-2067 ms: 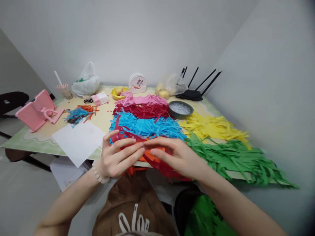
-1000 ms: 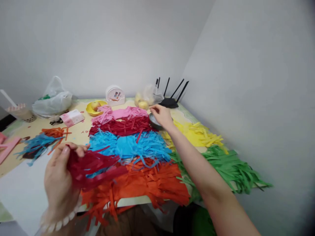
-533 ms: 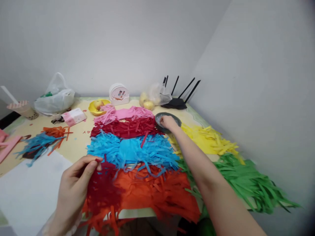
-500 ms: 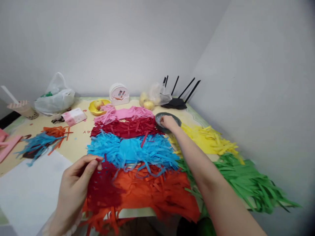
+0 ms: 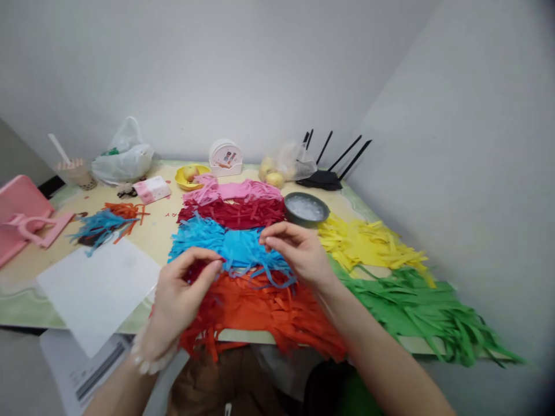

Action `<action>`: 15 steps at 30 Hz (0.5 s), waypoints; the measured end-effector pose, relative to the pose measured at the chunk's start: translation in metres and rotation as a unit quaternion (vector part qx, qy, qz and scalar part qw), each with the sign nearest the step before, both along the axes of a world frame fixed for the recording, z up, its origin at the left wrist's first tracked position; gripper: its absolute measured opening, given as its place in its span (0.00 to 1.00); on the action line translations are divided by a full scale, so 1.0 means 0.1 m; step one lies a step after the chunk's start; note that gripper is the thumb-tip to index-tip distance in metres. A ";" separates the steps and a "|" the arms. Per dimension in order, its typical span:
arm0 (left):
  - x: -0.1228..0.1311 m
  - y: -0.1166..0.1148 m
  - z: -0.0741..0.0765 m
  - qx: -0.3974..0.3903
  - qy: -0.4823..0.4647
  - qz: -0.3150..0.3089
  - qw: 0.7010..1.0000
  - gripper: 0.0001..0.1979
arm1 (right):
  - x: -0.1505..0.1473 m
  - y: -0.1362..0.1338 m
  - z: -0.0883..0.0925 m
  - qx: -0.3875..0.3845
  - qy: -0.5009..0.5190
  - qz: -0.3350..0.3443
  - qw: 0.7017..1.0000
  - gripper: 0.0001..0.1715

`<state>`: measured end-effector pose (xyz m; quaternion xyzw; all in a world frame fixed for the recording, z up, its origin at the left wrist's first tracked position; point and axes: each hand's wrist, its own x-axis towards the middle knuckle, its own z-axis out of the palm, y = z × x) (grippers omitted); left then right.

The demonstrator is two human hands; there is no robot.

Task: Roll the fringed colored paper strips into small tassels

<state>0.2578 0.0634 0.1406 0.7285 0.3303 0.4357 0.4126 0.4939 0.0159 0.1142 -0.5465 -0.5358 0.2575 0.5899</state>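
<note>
My left hand [image 5: 180, 294], with a white bead bracelet [image 5: 150, 363] on the wrist, pinches a piece of dark red fringed tissue paper [image 5: 197, 270]; my hand hides much of it. Fingertips together, my right hand [image 5: 303, 257] hovers just in front of the dark bowl [image 5: 299, 220], which holds clear, pale contents. Anything in its pinch is too small to make out. Below the hands lie fringed sheets of orange [image 5: 254, 306] and blue [image 5: 238, 245] tissue paper. Dark red [image 5: 234, 214] and pink [image 5: 243, 189] fringed sheets lie beyond.
Yellow [image 5: 362, 248] and green [image 5: 403, 300] fringed paper lies at right. A black router [image 5: 323, 179], bagged fruit [image 5: 273, 176] and a yellow bowl [image 5: 182, 184] stand behind. At left are white paper [image 5: 97, 294], a drink cup [image 5: 78, 173] and a pink stand [image 5: 21, 216].
My right hand has come out of the dark bowl and back toward my left hand. My left hand has moved right and slightly up, still pinching the dark red paper. The view has shifted.
</note>
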 end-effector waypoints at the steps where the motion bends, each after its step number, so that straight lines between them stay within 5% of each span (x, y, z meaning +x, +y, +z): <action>1: 0.04 -0.07 0.01 0.009 -0.005 -0.010 1.000 0.05 | -0.20 -0.10 0.02 0.019 0.052 0.027 0.998 0.12; 5: 0.10 -0.30 0.01 0.040 -0.019 -0.019 0.999 0.03 | -0.69 -0.36 0.05 0.033 0.160 0.048 0.985 0.06; 15: -0.14 -0.57 -0.02 0.014 -0.023 -0.018 0.999 0.05 | -1.12 -0.53 -0.03 0.065 0.212 0.024 0.975 0.11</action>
